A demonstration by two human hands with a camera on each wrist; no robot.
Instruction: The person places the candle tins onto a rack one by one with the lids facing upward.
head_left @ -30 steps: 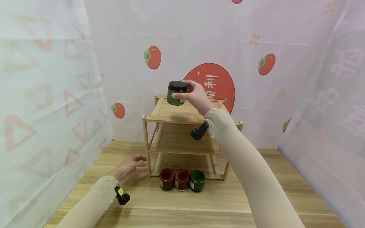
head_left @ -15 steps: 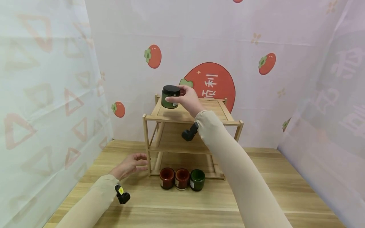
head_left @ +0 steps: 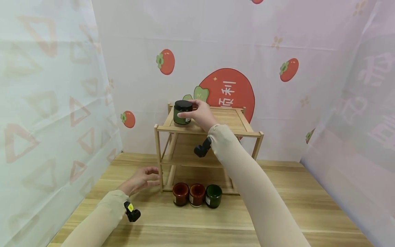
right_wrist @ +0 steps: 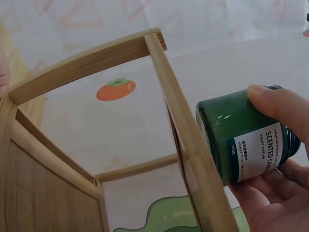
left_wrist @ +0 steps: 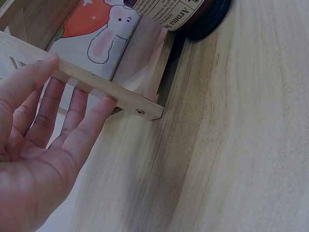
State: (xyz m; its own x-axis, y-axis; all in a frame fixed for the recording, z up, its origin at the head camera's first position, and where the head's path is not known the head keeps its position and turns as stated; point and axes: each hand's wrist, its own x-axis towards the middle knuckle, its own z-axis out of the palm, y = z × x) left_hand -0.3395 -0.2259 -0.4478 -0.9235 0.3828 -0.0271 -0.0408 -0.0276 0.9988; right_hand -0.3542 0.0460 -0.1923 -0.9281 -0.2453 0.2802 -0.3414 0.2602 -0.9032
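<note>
A green scented candle jar [head_left: 182,116] with a black lid and a white label stands upright at the left of the wooden rack's top shelf [head_left: 216,118]. My right hand [head_left: 202,114] grips it from the right, thumb on the near side; its base is right at the shelf in the right wrist view [right_wrist: 241,140]. Low down on the left, my left hand [head_left: 142,180] holds the rack's front left leg [left_wrist: 96,82] between thumb and fingertips. Two red candle jars [head_left: 180,195] and a green one [head_left: 213,196], all lidless, stand in a row before the rack.
The three-tier rack has raised posts at its corners [head_left: 156,127] and a middle shelf [head_left: 197,151] under the top one. Beneath it all is a wood-grain table [head_left: 172,226]. Printed cloth walls [head_left: 139,82] close off the back and both sides.
My right hand has carried the lidded green jar left and down, from above the top shelf to its left part. The left hand and the row of jars have stayed in place.
</note>
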